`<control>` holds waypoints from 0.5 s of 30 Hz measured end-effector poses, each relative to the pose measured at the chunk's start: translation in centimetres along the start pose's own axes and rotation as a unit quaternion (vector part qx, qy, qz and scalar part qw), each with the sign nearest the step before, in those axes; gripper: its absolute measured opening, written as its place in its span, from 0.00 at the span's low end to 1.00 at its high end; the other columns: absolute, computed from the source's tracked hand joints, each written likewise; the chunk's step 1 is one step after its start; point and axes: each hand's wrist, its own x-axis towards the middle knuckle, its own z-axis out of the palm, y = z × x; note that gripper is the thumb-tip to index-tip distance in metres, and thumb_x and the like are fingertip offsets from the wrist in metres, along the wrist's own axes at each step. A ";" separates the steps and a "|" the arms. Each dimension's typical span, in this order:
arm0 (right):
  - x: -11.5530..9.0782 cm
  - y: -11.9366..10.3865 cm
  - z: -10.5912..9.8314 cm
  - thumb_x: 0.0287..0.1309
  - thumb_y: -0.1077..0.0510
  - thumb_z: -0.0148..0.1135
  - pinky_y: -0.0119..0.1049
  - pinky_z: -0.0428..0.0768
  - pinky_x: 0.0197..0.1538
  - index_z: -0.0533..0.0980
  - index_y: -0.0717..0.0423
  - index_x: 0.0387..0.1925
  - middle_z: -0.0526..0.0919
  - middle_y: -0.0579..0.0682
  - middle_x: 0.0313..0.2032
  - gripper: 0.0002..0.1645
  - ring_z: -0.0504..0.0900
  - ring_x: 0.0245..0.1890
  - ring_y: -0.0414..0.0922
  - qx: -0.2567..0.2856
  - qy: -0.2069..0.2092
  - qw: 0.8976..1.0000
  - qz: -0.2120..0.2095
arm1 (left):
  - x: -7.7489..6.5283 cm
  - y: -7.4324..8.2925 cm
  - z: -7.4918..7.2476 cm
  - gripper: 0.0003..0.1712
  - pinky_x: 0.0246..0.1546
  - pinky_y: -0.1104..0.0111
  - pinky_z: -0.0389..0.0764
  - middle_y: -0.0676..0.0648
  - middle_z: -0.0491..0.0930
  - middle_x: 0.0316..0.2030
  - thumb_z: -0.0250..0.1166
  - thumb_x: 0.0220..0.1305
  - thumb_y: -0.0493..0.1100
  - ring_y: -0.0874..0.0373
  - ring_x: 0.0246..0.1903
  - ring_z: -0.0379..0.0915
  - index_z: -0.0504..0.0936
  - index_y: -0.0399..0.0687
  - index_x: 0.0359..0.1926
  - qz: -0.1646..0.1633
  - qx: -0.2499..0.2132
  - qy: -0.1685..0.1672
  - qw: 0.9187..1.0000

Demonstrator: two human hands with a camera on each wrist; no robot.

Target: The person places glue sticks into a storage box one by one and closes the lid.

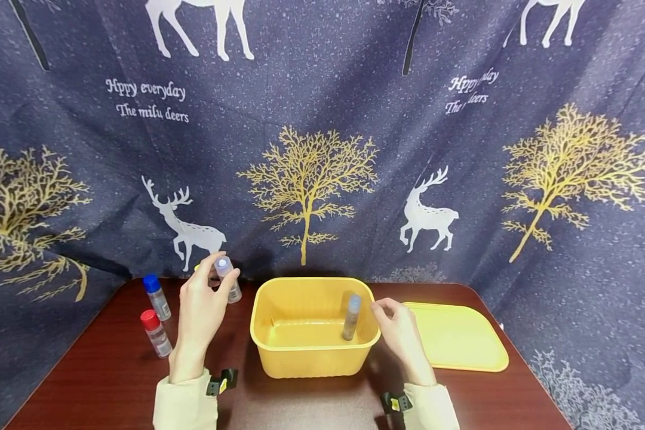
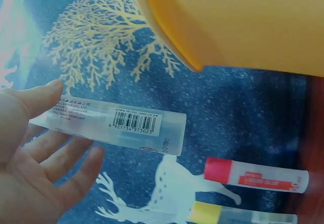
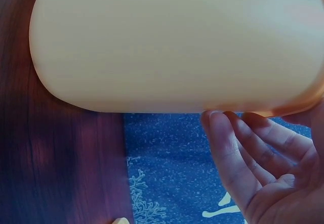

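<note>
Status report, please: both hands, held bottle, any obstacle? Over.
Left hand holds bottle, outside bin. Right hand at bin's rim. Nothing seen between bottle and bin.

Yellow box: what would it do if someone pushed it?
The box looks thin-walled, so probably light for its size. Its low, broad shape suggests it would slide rather than tip. The slim bottle inside could roll or topple.
</note>
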 end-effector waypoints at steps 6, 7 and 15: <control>0.0 0.0 0.1 0.66 0.54 0.60 0.43 0.77 0.45 0.84 0.57 0.37 0.85 0.47 0.34 0.11 0.81 0.37 0.44 0.002 0.000 1.000 0.000 | -0.2 1.1 -0.3 0.25 0.37 0.82 0.70 0.44 0.83 0.37 0.73 0.58 0.41 0.54 0.35 0.80 0.78 0.46 0.57 0.008 0.002 -0.013 1.000; 0.0 0.1 0.1 0.66 0.54 0.60 0.43 0.77 0.45 0.84 0.57 0.36 0.85 0.47 0.34 0.11 0.81 0.37 0.44 0.002 -0.001 1.000 0.000 | -0.2 1.3 -0.3 0.26 0.36 0.82 0.70 0.44 0.83 0.37 0.73 0.58 0.41 0.53 0.35 0.80 0.78 0.46 0.57 0.007 0.001 -0.015 1.000; -0.2 0.0 0.0 0.66 0.55 0.60 0.43 0.78 0.44 0.84 0.55 0.36 0.86 0.49 0.34 0.10 0.81 0.36 0.44 0.004 0.001 1.000 -0.002 | -0.3 2.5 -0.6 0.26 0.32 0.77 0.71 0.45 0.83 0.34 0.74 0.57 0.41 0.56 0.31 0.77 0.79 0.48 0.57 0.017 0.003 -0.033 0.999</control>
